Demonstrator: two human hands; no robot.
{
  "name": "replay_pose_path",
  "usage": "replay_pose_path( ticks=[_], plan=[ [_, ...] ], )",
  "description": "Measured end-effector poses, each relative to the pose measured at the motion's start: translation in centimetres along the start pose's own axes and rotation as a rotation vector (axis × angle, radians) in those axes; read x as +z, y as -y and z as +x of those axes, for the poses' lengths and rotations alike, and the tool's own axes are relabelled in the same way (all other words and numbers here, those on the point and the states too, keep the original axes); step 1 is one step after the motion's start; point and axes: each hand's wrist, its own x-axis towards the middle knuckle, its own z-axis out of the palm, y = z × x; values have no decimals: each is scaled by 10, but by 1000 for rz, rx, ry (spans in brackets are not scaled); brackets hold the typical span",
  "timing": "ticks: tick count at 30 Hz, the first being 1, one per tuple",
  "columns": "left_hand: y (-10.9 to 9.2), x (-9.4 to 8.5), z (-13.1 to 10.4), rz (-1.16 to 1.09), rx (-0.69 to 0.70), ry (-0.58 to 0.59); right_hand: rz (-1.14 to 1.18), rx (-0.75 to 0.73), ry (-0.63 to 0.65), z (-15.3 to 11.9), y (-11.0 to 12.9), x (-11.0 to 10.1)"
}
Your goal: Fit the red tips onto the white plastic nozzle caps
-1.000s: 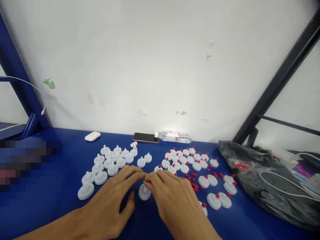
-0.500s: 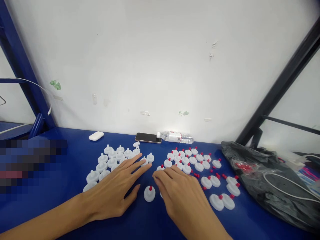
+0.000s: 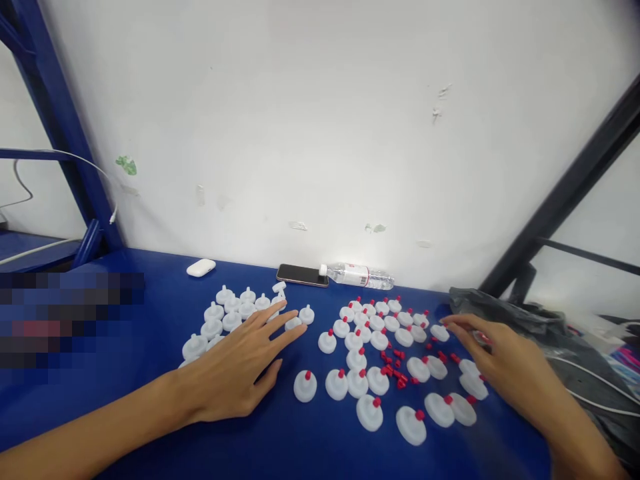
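On the blue table, my left hand [image 3: 240, 360] lies with fingers spread beside a cluster of white round lids with plain nozzles [image 3: 211, 329]. Its forearm and fingers cover part of that cluster. Over to the right, my right hand [image 3: 505, 353] has thumb and fingertips pinched at the top of a white round lid [image 3: 440, 333], whose red tip they hide. Several white lids with red tips [image 3: 369, 413] stand or lean between the hands. Loose small red caps [image 3: 399, 363] lie among them.
Along the wall lie a white earbud case [image 3: 201, 268], a phone [image 3: 303, 275] and a clear plastic bottle [image 3: 357, 275]. A black plastic bag [image 3: 535, 393] with a white cable covers the right side. Blue metal posts [image 3: 75, 120] frame the left.
My right hand has moved right, from the middle of the table to a red-tipped lid near the bag, uncovering lids and loose red caps. My left hand stays spread by the plain lids.
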Motion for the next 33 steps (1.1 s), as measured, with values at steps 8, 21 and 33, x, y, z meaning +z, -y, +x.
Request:
replay_pose_path(
  ticks=[8,21,33],
  plan=[
    [-9,-4,8,-31,96,-122,20,145,280,-4,-55,17],
    [-7,21,1,103,36,-234,30,124,336,-3,-58,20],
    [-13,12,0,-62,146,-227,76,139,358,-2,-60,21]
  ],
)
